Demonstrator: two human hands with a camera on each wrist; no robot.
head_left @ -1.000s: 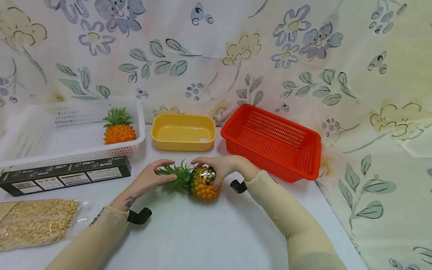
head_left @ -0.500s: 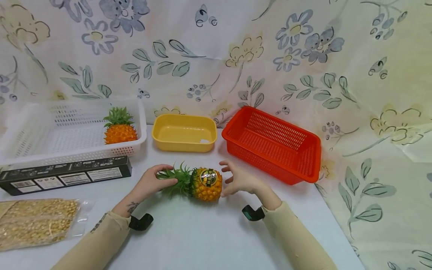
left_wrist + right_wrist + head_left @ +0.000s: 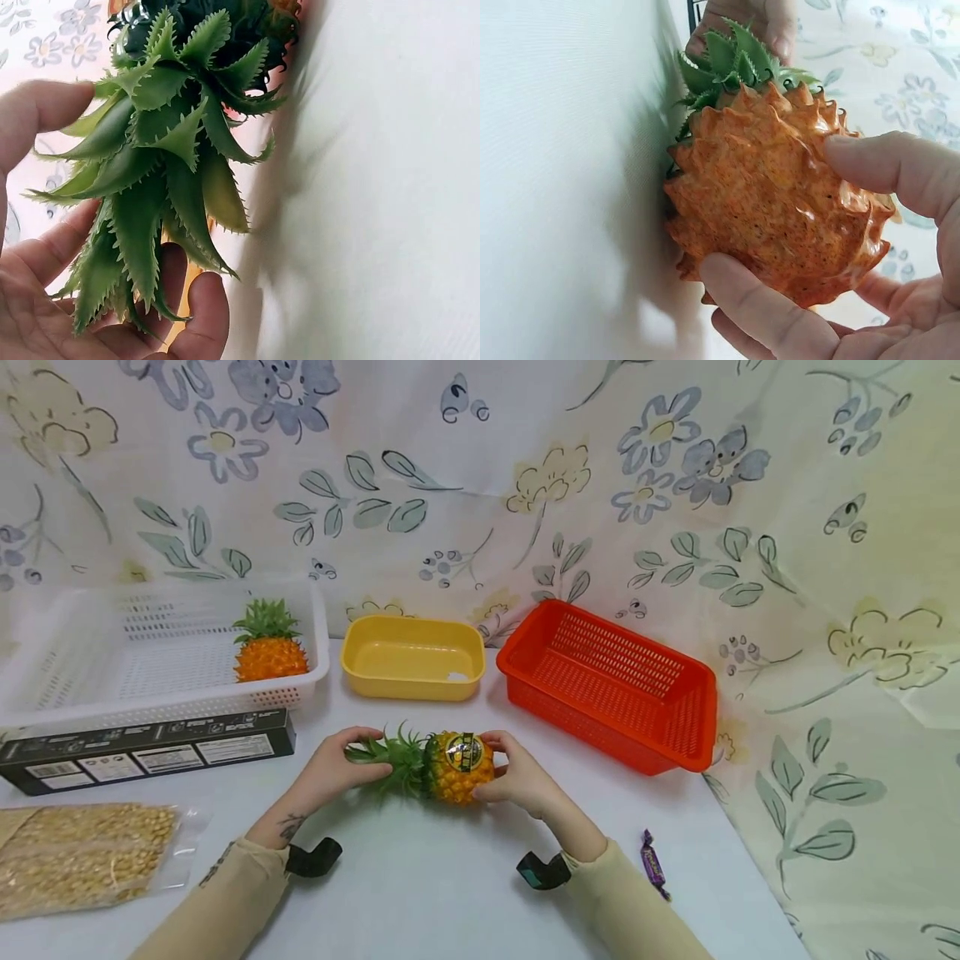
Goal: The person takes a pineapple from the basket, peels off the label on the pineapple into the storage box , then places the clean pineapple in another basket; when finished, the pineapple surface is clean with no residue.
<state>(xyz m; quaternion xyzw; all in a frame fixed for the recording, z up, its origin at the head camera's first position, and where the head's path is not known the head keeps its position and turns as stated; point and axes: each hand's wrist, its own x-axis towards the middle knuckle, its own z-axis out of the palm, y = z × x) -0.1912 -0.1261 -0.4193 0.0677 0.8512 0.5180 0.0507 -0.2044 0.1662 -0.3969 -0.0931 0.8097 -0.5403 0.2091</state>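
Note:
A small orange pineapple [image 3: 457, 777] with a round black-and-gold sticker lies on its side on the white table, its green crown pointing left. My left hand [image 3: 335, 768] holds the crown, with fingers curled round the spiky leaves [image 3: 150, 165] in the left wrist view. At the opposite end my right hand [image 3: 521, 777] grips the base between thumb and fingers. The right wrist view has the knobbly orange base [image 3: 772, 195] close up, the thumb on one side and fingertips on the other. The sticker is out of sight there.
Along the back stand a white basket [image 3: 45, 714] holding another pineapple [image 3: 270, 647], a yellow tub [image 3: 412, 687] and a red basket [image 3: 577, 718]. A long black box [image 3: 150, 752] and a bag of beans [image 3: 90, 852] lie at left. A purple-wrapped candy [image 3: 654, 864] lies beside my right sleeve.
My right hand has come off the pineapple's top, drawn back to the right, then closed in on its base. The left hand stays at the crown. The candy has come into sight.

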